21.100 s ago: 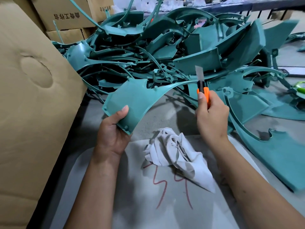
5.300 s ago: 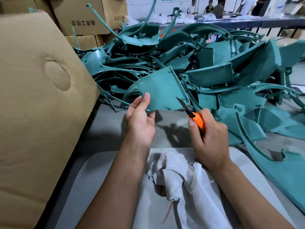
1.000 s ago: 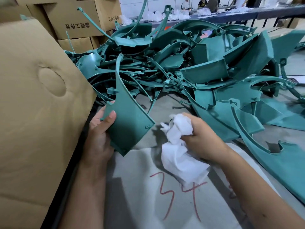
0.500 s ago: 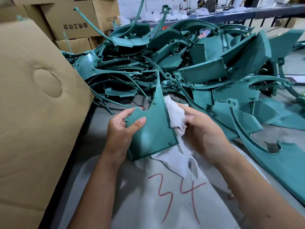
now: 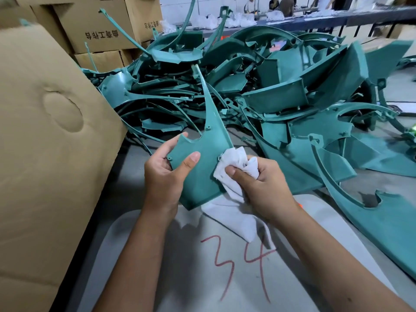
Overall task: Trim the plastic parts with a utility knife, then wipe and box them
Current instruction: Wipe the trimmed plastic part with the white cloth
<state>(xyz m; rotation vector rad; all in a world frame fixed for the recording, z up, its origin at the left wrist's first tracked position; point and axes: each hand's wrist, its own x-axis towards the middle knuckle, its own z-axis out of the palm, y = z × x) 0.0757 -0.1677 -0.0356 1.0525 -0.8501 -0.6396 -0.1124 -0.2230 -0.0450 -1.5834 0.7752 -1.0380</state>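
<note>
Many teal plastic parts form a pile (image 5: pixel 281 86) on the table (image 5: pixel 135 167), beyond both grips. A large cardboard box (image 5: pixel 45 143) stands to the left of the left grip. The left hand (image 5: pixel 166 174) grips one plastic part (image 5: pixel 202 163) at its wide end, thumb curled over its face. The right hand (image 5: pixel 258 185) pinches a white cloth (image 5: pixel 234 176), bunched against the part's right edge.

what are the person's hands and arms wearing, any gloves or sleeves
Nothing visible. The left hand and right hand are bare, with no gloves, rings or watch in view. Both forearms are uncovered to the frame's bottom edge, with no sleeve showing. Fingernails are short and unpainted.
</note>
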